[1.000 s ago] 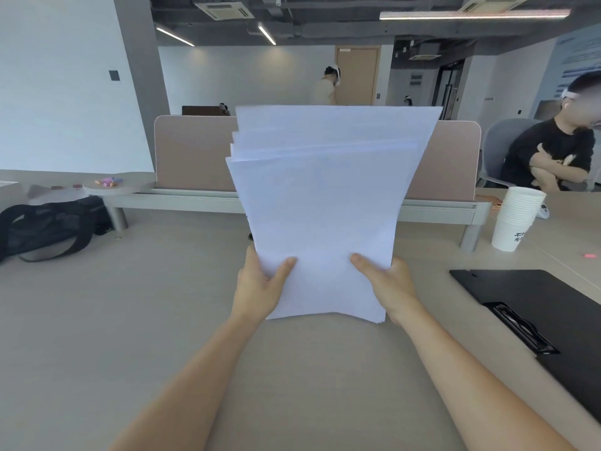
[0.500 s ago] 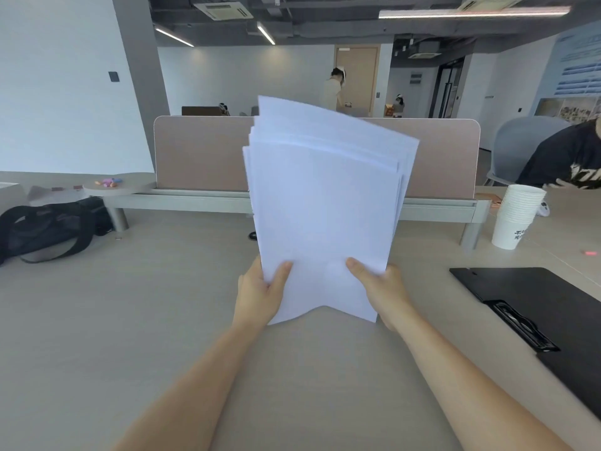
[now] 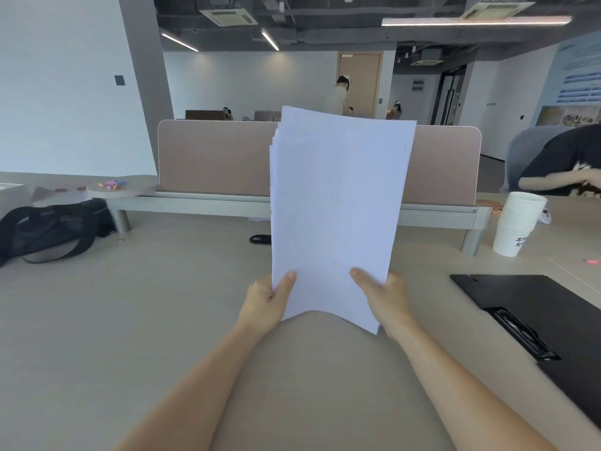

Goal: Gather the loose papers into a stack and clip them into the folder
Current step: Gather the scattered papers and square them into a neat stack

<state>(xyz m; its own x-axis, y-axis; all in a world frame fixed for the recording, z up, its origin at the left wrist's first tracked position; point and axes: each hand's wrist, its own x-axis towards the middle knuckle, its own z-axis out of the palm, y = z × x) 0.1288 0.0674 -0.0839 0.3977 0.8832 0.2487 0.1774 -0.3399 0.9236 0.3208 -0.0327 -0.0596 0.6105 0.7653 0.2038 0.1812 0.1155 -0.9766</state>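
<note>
A stack of white papers (image 3: 336, 203) stands upright above the desk, its sheets nearly lined up, with the lower edge bowed upward in the middle. My left hand (image 3: 265, 302) grips its lower left corner, thumb on the front. My right hand (image 3: 385, 297) grips the lower right corner the same way. The black folder (image 3: 533, 304) lies open and flat on the desk to the right, its metal clip (image 3: 523, 333) facing up, well apart from the papers.
A stack of white paper cups (image 3: 517, 224) stands at the right behind the folder. A pink desk divider (image 3: 214, 157) runs across the back. A black bag (image 3: 52, 227) lies at the left. A person in black sits at the far right.
The fanned sheets have drawn together into a narrower, tidier stack, and its lower edge now curves up between my hands. The person at the right has leaned and moved an arm.
</note>
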